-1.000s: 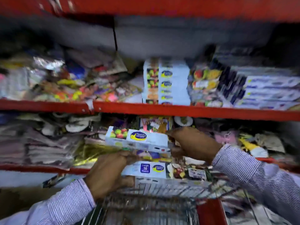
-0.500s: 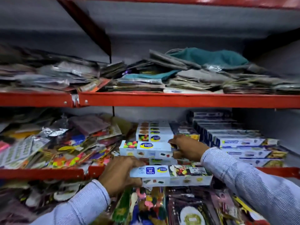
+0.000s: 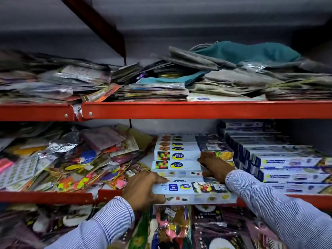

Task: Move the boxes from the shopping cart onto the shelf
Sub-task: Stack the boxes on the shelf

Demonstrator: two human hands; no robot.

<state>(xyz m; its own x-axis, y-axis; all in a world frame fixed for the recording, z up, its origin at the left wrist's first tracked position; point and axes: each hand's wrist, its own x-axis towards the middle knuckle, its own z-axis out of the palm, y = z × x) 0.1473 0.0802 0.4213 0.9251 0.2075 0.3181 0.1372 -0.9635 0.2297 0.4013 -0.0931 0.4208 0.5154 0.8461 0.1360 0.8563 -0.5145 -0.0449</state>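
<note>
Two long white wrap boxes with fruit pictures are at the front of the middle shelf (image 3: 48, 197). My left hand (image 3: 143, 190) grips the left end of the lower box (image 3: 195, 193), which hangs over the shelf's red front edge. My right hand (image 3: 213, 168) holds the right end of the upper box (image 3: 177, 167), which lies just in front of a stack of the same boxes (image 3: 177, 150) on the shelf. The shopping cart is out of view.
Loose colourful packets (image 3: 71, 164) fill the shelf left of the stack. Blue-and-white long boxes (image 3: 280, 160) are stacked close on the right. The shelf above (image 3: 197, 109) holds folded cloths and flat packets. More packets hang below the middle shelf.
Both hands have carried the two boxes up and forward from above the cart to the middle shelf's stack. The view has tilted up, so the cart has dropped out of sight.
</note>
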